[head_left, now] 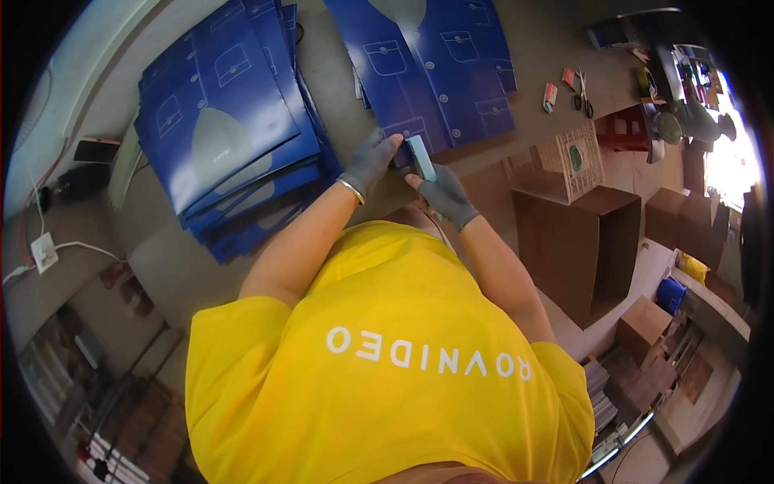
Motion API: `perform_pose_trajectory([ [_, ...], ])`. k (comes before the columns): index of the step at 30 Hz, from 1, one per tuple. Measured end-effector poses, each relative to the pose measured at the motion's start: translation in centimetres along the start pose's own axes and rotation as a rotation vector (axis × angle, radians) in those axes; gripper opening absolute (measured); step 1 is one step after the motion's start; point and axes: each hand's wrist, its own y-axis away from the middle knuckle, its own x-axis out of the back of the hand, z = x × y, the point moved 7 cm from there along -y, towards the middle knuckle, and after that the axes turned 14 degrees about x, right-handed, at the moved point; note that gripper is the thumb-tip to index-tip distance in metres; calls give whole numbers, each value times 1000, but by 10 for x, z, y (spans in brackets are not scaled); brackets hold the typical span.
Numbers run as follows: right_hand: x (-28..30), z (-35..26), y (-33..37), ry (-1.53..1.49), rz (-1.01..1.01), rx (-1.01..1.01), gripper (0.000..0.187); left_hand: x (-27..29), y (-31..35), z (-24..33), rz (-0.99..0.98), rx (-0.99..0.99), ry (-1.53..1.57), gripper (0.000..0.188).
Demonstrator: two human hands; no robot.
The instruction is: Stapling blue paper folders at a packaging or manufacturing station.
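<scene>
Gloved in grey with bare fingertips, my left hand [371, 164] pinches the near left corner of a blue printed sheet [435, 89]. The sheet is glossy, with white pocket outlines and buttons, and lies on others like it. My right hand [445, 196], in a matching glove, is closed around a light blue stapler [420, 157]. The stapler's front end points at the sheet's near edge, close to my left fingertips. Its lower part is hidden by my palm. To the left rests a fanned stack of similar blue sheets [226, 153].
Black-handled scissors [584, 102] and small red-and-white boxes [551, 98] lie on the table [536, 40] at the right. A cardboard box [564, 250] stands beside my right arm, below a beige plastic basket [579, 161]. A phone [97, 151] and a white power socket [44, 252] are far left.
</scene>
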Motion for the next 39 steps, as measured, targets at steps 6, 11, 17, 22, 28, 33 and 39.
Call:
perform_pose_trajectory([
  [6,6,19,-4,-105,-22,-34,28,-1,0,14,45,-162,-173,31],
  [11,97,50,-12,-196,325,89,41,9,16,38,119,77,-99,26],
  [17,147,60,-9,-17,384,-41,40,16,10,38,95,127,-158,28],
  [22,146,58,-8,114,294,-127,27,12,17,46,96,89,-168,27],
  [28,117,61,-2,-89,402,-154,32,-3,12,27,-58,-1,352,29],
  [33,47,40,10,-296,148,-45,37,-28,-14,20,152,-110,33,32],
  [39,62,43,66,-258,-161,-22,36,54,-34,94,253,-501,-913,30],
])
